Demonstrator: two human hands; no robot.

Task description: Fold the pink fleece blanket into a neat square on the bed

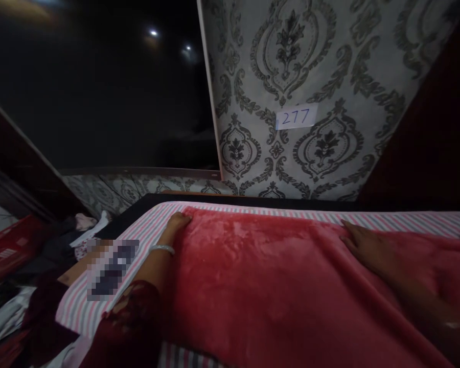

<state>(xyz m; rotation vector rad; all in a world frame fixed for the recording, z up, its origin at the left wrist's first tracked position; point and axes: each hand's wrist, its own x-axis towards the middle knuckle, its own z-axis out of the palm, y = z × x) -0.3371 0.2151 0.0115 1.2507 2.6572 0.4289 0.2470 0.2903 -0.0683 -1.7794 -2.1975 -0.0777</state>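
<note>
A plush red blanket lies spread over a pink, grey and white striped cloth. At the blanket's far left corner, my left hand has its fingers closed on the edge. My right hand rests on the blanket near its far edge, thumb and fingers apart, palm down. Some of its fingers are hard to make out in the dim light. Beyond the blanket, a strip of the striped cloth shows along the far side.
A dark, pixelated object lies on the striped cloth at left. Behind stands a large dark screen against patterned wallpaper, with a paper marked 277. Piled clothes and a red item are at far left.
</note>
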